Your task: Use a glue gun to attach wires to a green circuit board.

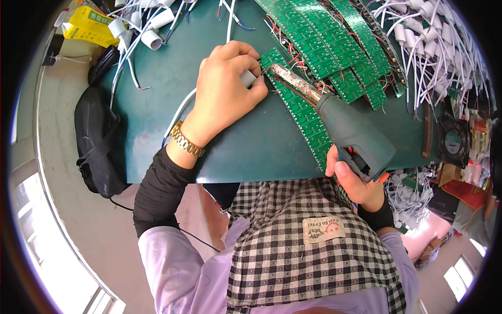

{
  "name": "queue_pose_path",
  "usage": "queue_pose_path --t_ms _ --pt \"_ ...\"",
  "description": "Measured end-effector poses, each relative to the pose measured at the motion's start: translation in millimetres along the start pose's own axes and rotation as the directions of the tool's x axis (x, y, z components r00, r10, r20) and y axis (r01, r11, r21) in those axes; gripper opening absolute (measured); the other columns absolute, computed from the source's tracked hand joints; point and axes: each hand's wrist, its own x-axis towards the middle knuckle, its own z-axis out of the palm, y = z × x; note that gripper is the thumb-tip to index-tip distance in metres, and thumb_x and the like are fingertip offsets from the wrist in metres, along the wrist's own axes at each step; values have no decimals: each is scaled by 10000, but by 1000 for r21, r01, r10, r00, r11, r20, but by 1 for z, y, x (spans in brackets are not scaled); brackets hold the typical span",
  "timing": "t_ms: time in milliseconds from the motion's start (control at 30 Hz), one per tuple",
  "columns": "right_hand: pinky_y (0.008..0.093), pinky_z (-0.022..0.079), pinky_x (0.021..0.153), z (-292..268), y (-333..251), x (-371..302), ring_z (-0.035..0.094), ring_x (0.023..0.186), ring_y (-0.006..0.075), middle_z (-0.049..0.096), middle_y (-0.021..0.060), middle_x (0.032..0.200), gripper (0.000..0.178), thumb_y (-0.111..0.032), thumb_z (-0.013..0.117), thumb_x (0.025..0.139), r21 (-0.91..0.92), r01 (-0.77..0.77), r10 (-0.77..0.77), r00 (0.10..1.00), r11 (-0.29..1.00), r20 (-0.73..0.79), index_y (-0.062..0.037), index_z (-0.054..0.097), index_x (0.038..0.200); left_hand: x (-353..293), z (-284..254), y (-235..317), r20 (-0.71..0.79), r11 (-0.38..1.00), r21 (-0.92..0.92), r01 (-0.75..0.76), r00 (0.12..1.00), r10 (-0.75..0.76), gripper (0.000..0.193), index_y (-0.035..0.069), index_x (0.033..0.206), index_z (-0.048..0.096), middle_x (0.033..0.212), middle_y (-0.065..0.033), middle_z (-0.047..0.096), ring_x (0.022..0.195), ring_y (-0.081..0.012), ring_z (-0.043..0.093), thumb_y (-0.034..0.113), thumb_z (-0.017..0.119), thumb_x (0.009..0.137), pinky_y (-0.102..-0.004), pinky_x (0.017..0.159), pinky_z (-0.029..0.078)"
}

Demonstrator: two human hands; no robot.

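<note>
My left hand (226, 89), with a gold watch on its wrist, pinches a white cylindrical cable fitting (248, 79) above the green table. A white cable (182, 108) shows on either side of that hand. In my right hand (358, 186) is a dark grey soldering gun (353, 125), gripped by its handle. Its worn metal barrel points up and left, its tip near the fitting's wire end and the top of a long strip of green circuit boards (299, 112). Whether the tip touches wire or board is too small to tell.
Stacked green circuit board strips (319, 39) with red and white wires lie beyond the gun. White cable fittings are heaped at the far right (429, 42) and far left (151, 39). A black bag (99, 138) sits by the table's left edge, a small fan (453, 141) at the right.
</note>
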Motion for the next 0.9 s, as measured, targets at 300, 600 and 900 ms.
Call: queue_pose_path --t_ms 300,600,900 --pt "280 468 660 4 -2 0 590 732 152 608 69 834 231 48 644 711 223 -6 16 999 975 -39 8 566 925 0 0 -2 -3 1000 7 -20 1000 20 56 56 667 628 895 -11 612 805 -243 557 75 651 620 -371 693 452" --pt "285 446 575 2 -10 11 544 628 173 567 59 740 223 -82 627 744 -142 166 -153 983 976 101 -21 543 942 -2 -1 -2 2 1000 13 -10 1000 10 45 66 655 626 893 -3 606 811 -248 550 89 642 619 -377 695 448" --pt "292 449 562 4 -1 4 567 632 203 578 73 743 256 -131 655 726 -28 115 -114 992 993 55 -32 545 935 -2 -3 -1 32 1000 27 2 999 -3 72 30 690 597 931 -45 604 855 -255 566 43 646 638 -349 763 466"
